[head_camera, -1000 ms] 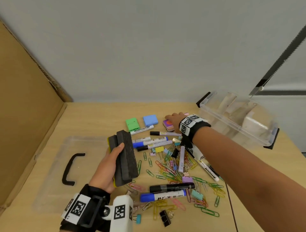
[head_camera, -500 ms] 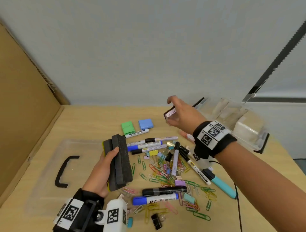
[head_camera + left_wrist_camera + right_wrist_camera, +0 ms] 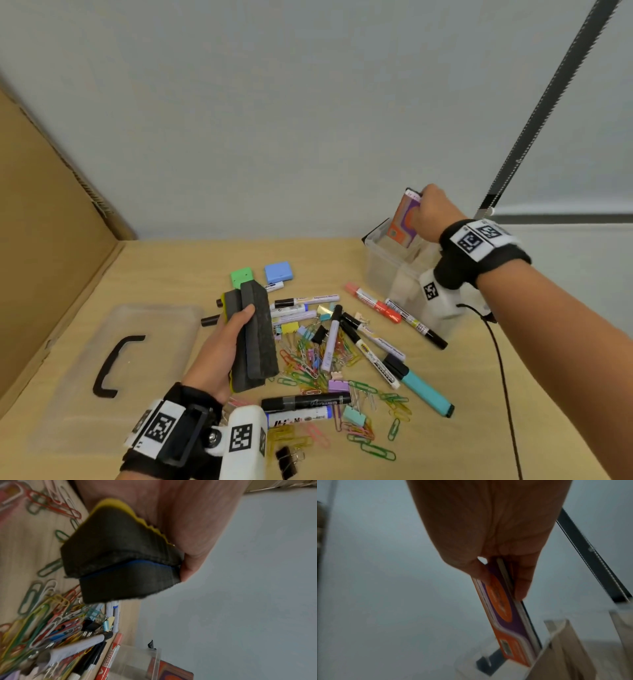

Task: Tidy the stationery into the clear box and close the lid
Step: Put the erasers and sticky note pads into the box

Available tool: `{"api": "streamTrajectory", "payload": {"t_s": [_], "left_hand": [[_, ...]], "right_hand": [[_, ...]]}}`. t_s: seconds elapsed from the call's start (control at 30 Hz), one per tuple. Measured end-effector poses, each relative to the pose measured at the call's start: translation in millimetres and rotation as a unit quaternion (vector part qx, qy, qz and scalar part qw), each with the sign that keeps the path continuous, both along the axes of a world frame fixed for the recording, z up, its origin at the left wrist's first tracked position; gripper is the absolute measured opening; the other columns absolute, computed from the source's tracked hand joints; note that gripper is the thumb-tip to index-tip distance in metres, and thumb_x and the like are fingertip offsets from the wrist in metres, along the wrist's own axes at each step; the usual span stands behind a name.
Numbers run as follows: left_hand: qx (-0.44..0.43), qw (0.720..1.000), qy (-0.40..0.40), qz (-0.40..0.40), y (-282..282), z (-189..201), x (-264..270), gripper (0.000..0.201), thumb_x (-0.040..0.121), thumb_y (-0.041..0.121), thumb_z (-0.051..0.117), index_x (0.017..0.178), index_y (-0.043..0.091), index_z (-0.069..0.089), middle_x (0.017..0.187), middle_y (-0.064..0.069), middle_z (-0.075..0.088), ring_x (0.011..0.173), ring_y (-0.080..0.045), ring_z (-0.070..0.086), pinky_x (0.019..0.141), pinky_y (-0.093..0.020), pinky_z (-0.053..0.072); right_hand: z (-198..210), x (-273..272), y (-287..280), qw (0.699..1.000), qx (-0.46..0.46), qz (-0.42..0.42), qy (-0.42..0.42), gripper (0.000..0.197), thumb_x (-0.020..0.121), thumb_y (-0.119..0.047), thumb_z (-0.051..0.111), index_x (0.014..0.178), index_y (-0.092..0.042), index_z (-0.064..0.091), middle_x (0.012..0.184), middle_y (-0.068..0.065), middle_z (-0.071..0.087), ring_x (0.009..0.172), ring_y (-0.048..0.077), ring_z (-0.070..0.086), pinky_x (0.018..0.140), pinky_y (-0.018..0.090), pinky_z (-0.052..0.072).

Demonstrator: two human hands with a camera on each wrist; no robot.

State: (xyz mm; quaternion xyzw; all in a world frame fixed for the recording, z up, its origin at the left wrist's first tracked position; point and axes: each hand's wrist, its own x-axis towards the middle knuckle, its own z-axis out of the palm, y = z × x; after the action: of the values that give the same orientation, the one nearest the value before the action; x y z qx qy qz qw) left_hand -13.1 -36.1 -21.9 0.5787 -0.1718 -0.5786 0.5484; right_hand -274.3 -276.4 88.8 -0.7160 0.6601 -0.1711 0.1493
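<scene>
My left hand grips two dark felt board erasers stacked together, one with a yellow back, above the pile of stationery. My right hand pinches a flat orange and purple packet by its top end and holds it upright over the far end of the clear box; the packet's lower end dips inside the box. The box's clear lid with a black handle lies flat on the table at the left.
Markers, a teal highlighter, coloured paper clips and binder clips are scattered mid-table. A green block and a blue block lie behind them. Cardboard walls the left side.
My right hand lifted the orange and purple packet off the table and carried it right to the clear box, turning it upright. The left hand kept hold of the erasers.
</scene>
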Motion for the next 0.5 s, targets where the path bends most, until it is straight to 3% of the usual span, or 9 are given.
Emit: {"api": "streamTrajectory", "payload": {"t_s": [0.1, 0.17, 0.23, 0.27, 0.33, 0.4, 0.5], "left_hand": [[0.003, 1.000, -0.006, -0.003, 1, -2, -6, 0.044, 0.090, 0.044, 0.055, 0.128, 0.022, 0.055, 0.114, -0.016, 0.067, 0.096, -0.033, 0.066, 0.075, -0.043, 0.055], [0.007, 1.000, -0.008, 0.002, 2, -4, -7, 0.044, 0.089, 0.044, 0.056, 0.126, 0.021, 0.057, 0.112, -0.017, 0.068, 0.098, -0.035, 0.066, 0.077, -0.045, 0.055], [0.008, 1.000, -0.007, 0.007, 3, -6, -5, 0.045, 0.088, 0.045, 0.056, 0.126, 0.022, 0.057, 0.112, -0.018, 0.068, 0.102, -0.037, 0.065, 0.080, -0.047, 0.055], [0.009, 1.000, -0.006, 0.009, 4, -6, -4, 0.045, 0.088, 0.045, 0.056, 0.127, 0.022, 0.056, 0.112, -0.018, 0.068, 0.103, -0.037, 0.065, 0.081, -0.049, 0.055], [0.007, 1.000, -0.003, 0.010, 5, -5, -1, 0.046, 0.088, 0.045, 0.056, 0.127, 0.022, 0.055, 0.112, -0.019, 0.068, 0.104, -0.038, 0.064, 0.082, -0.050, 0.055], [0.008, 1.000, 0.001, 0.009, 5, -5, 0, 0.045, 0.088, 0.045, 0.056, 0.127, 0.022, 0.056, 0.113, -0.019, 0.067, 0.104, -0.038, 0.064, 0.081, -0.050, 0.055], [0.008, 1.000, -0.002, 0.007, 4, -4, 1, 0.046, 0.088, 0.046, 0.056, 0.127, 0.022, 0.056, 0.114, -0.019, 0.067, 0.104, -0.039, 0.064, 0.077, -0.047, 0.055]], "right_hand": [[-3, 9, -13, 0.993, 0.103, -0.010, 0.050, 0.056, 0.085, -0.008, 0.061, 0.131, 0.002, 0.031, 0.120, 0.025, 0.055, 0.108, 0.040, 0.057, 0.074, 0.037, 0.044], [-11, 8, -29, 0.983, 0.148, 0.000, 0.107, 0.057, 0.082, -0.013, 0.067, 0.128, 0.000, 0.036, 0.122, 0.023, 0.056, 0.110, 0.039, 0.057, 0.080, 0.037, 0.048], [-27, -1, -61, 0.964, 0.166, 0.037, 0.204, 0.037, 0.067, -0.030, 0.071, 0.096, -0.016, 0.053, 0.120, 0.015, 0.060, 0.102, 0.036, 0.061, 0.088, 0.040, 0.052], [-34, -8, -75, 0.953, 0.179, 0.063, 0.238, 0.040, 0.053, -0.039, 0.071, 0.081, -0.020, 0.051, 0.113, 0.010, 0.063, 0.097, 0.033, 0.062, 0.087, 0.041, 0.054], [-30, -14, -76, 0.935, 0.214, 0.110, 0.262, 0.052, 0.030, -0.046, 0.060, 0.078, -0.027, 0.051, 0.102, 0.003, 0.063, 0.094, 0.029, 0.062, 0.087, 0.040, 0.054], [-1, -5, -37, 0.929, 0.235, 0.122, 0.259, 0.045, 0.031, -0.038, 0.058, 0.074, -0.025, 0.056, 0.100, 0.005, 0.063, 0.095, 0.029, 0.062, 0.089, 0.039, 0.053], [10, 6, -22, 0.929, 0.242, 0.121, 0.254, 0.031, 0.038, -0.030, 0.058, 0.069, -0.025, 0.058, 0.091, 0.006, 0.065, 0.088, 0.028, 0.063, 0.083, 0.033, 0.054]]}}
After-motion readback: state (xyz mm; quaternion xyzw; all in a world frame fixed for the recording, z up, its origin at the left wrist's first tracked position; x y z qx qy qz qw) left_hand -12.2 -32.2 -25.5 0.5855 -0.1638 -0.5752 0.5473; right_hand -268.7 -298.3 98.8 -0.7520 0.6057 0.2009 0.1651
